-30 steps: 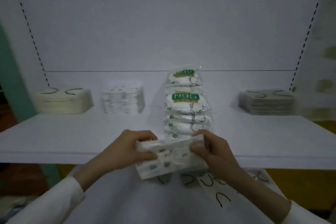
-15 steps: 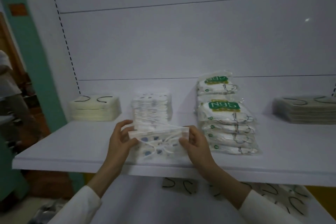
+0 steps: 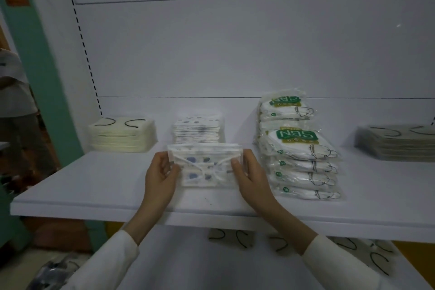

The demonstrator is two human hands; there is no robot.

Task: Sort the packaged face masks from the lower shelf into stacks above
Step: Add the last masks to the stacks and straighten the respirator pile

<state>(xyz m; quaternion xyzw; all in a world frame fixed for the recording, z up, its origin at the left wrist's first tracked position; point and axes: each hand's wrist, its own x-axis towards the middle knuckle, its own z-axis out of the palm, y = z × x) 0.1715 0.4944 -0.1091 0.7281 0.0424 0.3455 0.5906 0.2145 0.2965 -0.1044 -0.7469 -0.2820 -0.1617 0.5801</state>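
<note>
Left hand (image 3: 160, 172) and right hand (image 3: 249, 172) pinch the ends of a patterned mask pack (image 3: 204, 165), fingers grasping it. Pack sits over the upper shelf (image 3: 94, 186), just before the matching patterned stack (image 3: 197, 130).

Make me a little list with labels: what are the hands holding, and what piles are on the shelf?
held: patterned mask pack, left hand and right hand pinching its ends
place: at the upper shelf, before the patterned stack
stacks, left to right: cream stack, patterned stack, N95 stack, grey stack
lower shelf: loose masks
</note>
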